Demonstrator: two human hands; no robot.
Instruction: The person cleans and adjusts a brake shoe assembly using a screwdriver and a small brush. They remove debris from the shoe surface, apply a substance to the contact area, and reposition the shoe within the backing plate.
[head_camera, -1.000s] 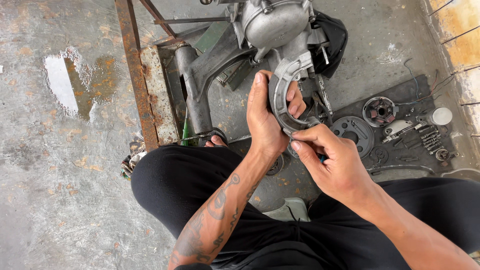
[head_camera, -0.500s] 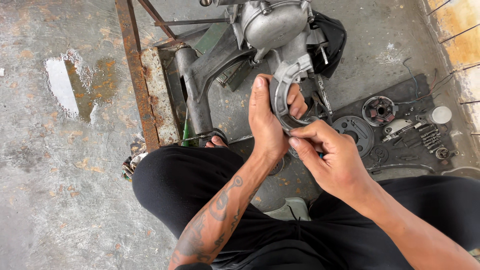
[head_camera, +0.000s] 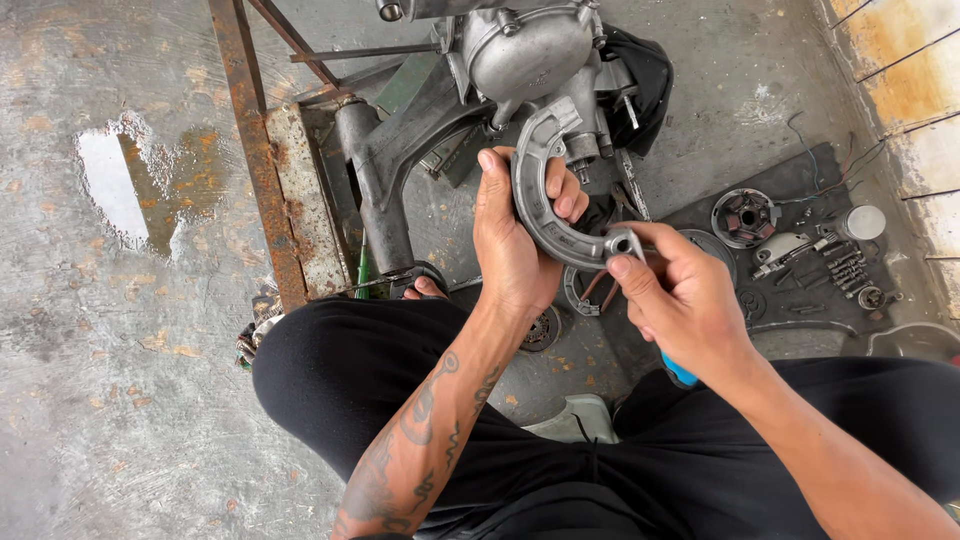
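Brake shoe (head_camera: 545, 215), curved grey metal, sits just below the engine casing (head_camera: 525, 50), held up off the concrete floor (head_camera: 120, 400). I read the left hand (head_camera: 515, 240) as wrapped around the shoe's outer curve: thumb side on the left of the arc, fingertips curled over its inner edge. Right hand (head_camera: 685, 305) is closed, thumb and forefinger pinching the shoe's lower end, where a small metal tip shows; a blue handle (head_camera: 680, 372) pokes out under the palm, so a tool is gripped there, its kind I cannot tell. Hands nearly touch at the shoe's lower end.

Relative to the engine casing: rusty steel frame (head_camera: 262, 170) to its left, wet patch (head_camera: 115, 185) further left. A dark mat (head_camera: 800, 290) lies to the lower right of it, carrying a round coil plate (head_camera: 745, 215), a small grey cylinder (head_camera: 862, 222), springs and bolts (head_camera: 848, 268). Black-trousered knees (head_camera: 340, 380) are folded below the casing, a tattooed forearm (head_camera: 420, 440) crossing them.
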